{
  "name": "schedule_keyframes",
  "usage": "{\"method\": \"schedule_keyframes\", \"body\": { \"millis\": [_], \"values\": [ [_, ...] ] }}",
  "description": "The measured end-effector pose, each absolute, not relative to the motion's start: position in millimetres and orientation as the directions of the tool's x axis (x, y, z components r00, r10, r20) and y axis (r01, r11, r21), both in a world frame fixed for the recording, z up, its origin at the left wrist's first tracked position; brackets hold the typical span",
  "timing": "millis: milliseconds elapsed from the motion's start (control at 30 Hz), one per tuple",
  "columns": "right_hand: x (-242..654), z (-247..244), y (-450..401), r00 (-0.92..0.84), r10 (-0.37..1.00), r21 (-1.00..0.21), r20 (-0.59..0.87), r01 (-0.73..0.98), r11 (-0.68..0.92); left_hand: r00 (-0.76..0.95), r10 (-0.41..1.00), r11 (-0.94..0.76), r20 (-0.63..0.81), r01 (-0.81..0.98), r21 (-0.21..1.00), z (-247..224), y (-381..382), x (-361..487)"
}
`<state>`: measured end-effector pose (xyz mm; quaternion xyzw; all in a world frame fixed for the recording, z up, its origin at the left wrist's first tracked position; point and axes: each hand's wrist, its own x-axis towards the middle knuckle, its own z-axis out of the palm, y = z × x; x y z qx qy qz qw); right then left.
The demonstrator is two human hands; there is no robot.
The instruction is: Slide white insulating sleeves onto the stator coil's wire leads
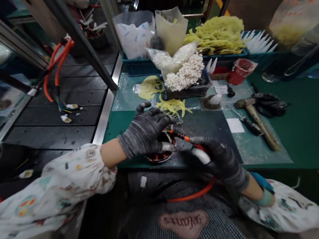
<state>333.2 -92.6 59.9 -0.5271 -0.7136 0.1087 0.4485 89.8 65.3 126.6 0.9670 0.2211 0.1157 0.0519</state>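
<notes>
The left hand [145, 132], in a grey knit glove, comes in from the left with the palm down and the fingers curled over a round part with copper windings [160, 151], at the near edge of the green table [315, 127]. The part is mostly hidden under this hand, so its shape is hard to make out. The right hand [220, 160], in a darker glove, is closed around an orange cable [192, 195] — the cable loops below this hand, and its end [180, 134] runs up to the left hand's fingers. Whether the left fingers pinch it, I cannot tell. Beyond the right hand lies a hammer [258, 122]; beyond the left hand, yellow pieces [172, 107].
</notes>
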Motion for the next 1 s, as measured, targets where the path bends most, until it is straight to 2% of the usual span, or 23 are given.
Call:
{"method": "schedule_keyframes", "body": {
  "millis": [67,133,200,267,300,400,467,533,633,700,767,833,933,1000],
  "values": [
    [333.1,81.3,-90.0,-0.104,0.818,-0.552,0.566,0.689,0.47,0.873,0.448,-0.888,0.191,0.411,0.207,124.4,67.7,103.5],
    [336.0,93.9,-81.3,-0.141,0.804,-0.471,0.577,0.747,0.469,0.863,0.457,-0.869,0.215,0.381,0.317,118.9,72.5,109.9],
    [343.0,94.2,-67.7,-0.14,0.81,-0.418,0.57,0.799,0.432,0.86,0.465,-0.791,0.21,0.296,0.536,111.6,79.6,112.2],
    [351.5,83.8,-54.0,-0.124,0.81,-0.408,0.574,0.814,0.414,0.866,0.482,-0.598,0.132,0.215,0.772,105.7,87.0,113.2],
    [355.0,76.3,-49.4,-0.114,0.799,-0.406,0.591,0.813,0.416,0.872,0.484,-0.484,0.072,0.198,0.853,104.0,90.1,113.8],
    [356.3,52.1,-52.8,-0.084,0.687,-0.336,0.722,0.825,0.454,0.883,0.464,-0.279,-0.066,0.216,0.936,104.0,95.4,115.8],
    [348.3,38.0,-68.3,-0.071,0.587,-0.278,0.806,0.831,0.482,0.891,0.446,-0.25,-0.088,0.219,0.943,105.5,96.6,116.7],
    [335.1,27.0,-86.7,-0.062,0.57,-0.287,0.82,0.817,0.501,0.896,0.437,-0.233,-0.084,0.203,0.951,105.1,97.1,117.2],
    [314.8,19.9,-104.9,-0.055,0.659,-0.388,0.75,0.77,0.506,0.897,0.433,-0.254,-0.082,0.209,0.944,101.9,96.1,116.6],
    [307.5,23.8,-108.7,-0.06,0.696,-0.447,0.716,0.727,0.522,0.877,0.481,-0.391,-0.001,0.216,0.895,102.7,91.4,114.6],
    [307.3,34.7,-109.2,-0.05,0.717,-0.511,0.696,0.667,0.543,0.838,0.511,-0.625,0.192,0.209,0.752,108.8,81.5,110.7],
    [312.3,49.7,-109.7,-0.037,0.751,-0.573,0.66,0.622,0.534,0.818,0.432,-0.824,0.38,0.186,0.536,117.8,66.9,105.3],
    [321.1,71.5,-110.0,-0.04,0.776,-0.588,0.63,0.628,0.51,0.841,0.274,-0.946,0.466,0.148,0.289,123.8,41.9,97.3],
    [322.5,81.0,-106.3,-0.047,0.768,-0.57,0.639,0.641,0.513,0.838,0.26,-0.959,0.48,0.167,0.228,117.8,27.7,95.2]
  ]
}}
